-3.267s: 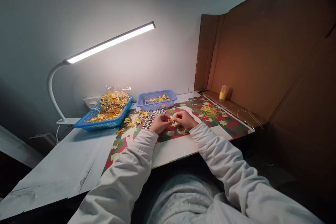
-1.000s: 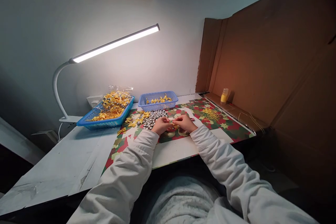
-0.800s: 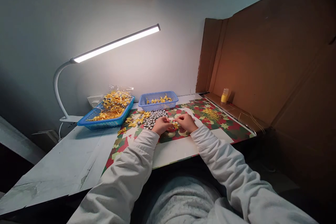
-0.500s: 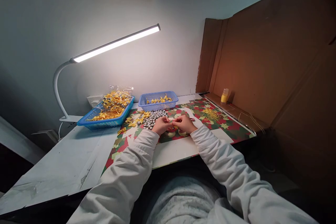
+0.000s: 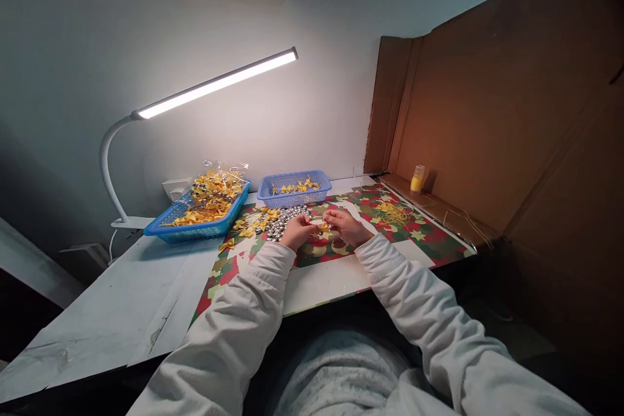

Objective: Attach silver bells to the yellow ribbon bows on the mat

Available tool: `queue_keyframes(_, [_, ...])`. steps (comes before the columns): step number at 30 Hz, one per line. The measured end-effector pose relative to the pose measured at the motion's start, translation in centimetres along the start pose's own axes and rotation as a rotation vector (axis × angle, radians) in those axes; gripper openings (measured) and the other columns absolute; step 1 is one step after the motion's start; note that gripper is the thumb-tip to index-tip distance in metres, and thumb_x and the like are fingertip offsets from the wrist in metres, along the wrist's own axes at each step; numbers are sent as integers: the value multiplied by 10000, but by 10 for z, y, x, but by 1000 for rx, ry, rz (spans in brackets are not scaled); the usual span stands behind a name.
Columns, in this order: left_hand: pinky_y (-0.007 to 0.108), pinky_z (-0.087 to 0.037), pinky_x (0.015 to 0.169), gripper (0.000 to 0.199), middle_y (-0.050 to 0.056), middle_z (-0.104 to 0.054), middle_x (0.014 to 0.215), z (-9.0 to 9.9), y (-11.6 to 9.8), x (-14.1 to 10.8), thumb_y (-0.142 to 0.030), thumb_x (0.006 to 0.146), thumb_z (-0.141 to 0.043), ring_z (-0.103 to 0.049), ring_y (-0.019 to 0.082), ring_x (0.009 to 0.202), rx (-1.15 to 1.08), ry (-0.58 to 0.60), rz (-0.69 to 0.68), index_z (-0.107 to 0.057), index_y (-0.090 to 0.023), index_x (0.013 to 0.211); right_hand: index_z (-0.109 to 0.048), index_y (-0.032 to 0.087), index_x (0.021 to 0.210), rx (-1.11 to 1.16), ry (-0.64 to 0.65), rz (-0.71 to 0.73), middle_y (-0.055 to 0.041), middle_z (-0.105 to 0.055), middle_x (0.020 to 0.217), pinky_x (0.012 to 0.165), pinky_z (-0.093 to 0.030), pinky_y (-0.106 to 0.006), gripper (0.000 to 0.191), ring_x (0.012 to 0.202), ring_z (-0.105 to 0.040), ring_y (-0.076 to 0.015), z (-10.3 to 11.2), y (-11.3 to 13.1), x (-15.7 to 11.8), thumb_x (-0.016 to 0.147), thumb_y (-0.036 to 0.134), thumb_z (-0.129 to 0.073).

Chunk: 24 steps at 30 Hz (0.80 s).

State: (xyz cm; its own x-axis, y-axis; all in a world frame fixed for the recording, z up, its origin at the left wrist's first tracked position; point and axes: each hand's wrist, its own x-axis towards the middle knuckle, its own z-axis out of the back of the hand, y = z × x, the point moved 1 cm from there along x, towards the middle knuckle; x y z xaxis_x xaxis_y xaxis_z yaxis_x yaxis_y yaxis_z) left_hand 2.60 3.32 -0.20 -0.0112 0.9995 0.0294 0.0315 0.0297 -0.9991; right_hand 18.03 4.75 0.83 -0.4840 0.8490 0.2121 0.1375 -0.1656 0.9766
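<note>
My left hand (image 5: 298, 233) is closed in a pinch beside the pile of small silver bells (image 5: 285, 221). Opposite it, my right hand (image 5: 348, 229) pinches too, its fingertips a short gap from the left ones. Between the fingertips shows a small yellow piece (image 5: 323, 227), perhaps a bow or cord; it is too small to tell. Both hands are just above the camouflage-patterned mat (image 5: 312, 256). Loose yellow bows (image 5: 249, 229) lie left of the bells. A tangle of yellow cords (image 5: 391, 213) lies to the right of my right hand.
A blue basket (image 5: 195, 231) heaped with yellow bows and bells stands at the left. Behind the bells is a smaller blue-violet basket (image 5: 295, 197) with some bows. A lamp (image 5: 214, 84) arches overhead. At the right are a small yellow-filled bottle (image 5: 417, 179) and a cardboard wall (image 5: 487, 97).
My fingertips, close together before, have moved slightly apart. My right hand has shifted a little up and to the right, and the yellow piece shows more between the hands.
</note>
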Motion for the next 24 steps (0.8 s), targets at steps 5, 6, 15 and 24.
queue_keyframes(5, [178,-414,448,359,-59,-529,473,-2,-3,-1,-109,472,-718,-570,102,462,-13,-3,-44,-384,-180,585,-552,186,704,-8,47,64,15,-500,684,616,-377,-243,373,638,-447,-109,-1,2,-1,660,545,-643])
queue_keyframes(6, [179,-416,453,363,-59,-530,473,-2,-3,-1,-112,471,-721,-571,102,465,-11,-2,-55,-383,-180,584,-556,182,717,-26,56,78,15,-505,693,632,-379,-246,371,647,-452,-108,-1,1,0,669,542,-633])
queue_keyframes(15, [182,-421,437,381,-52,-550,503,-1,-8,-5,-151,436,-732,-579,112,495,-37,-72,-17,-383,-183,586,-530,163,661,-244,-63,120,36,-472,617,555,-320,-240,318,571,-405,-92,5,-9,5,664,468,-622])
queue_keyframes(24, [193,-447,487,381,-63,-521,488,4,-10,-5,-157,444,-705,-586,111,537,-106,-156,40,-352,-196,584,-528,179,727,-82,33,111,1,-610,681,659,-417,-268,369,662,-547,-118,3,4,-3,694,531,-632])
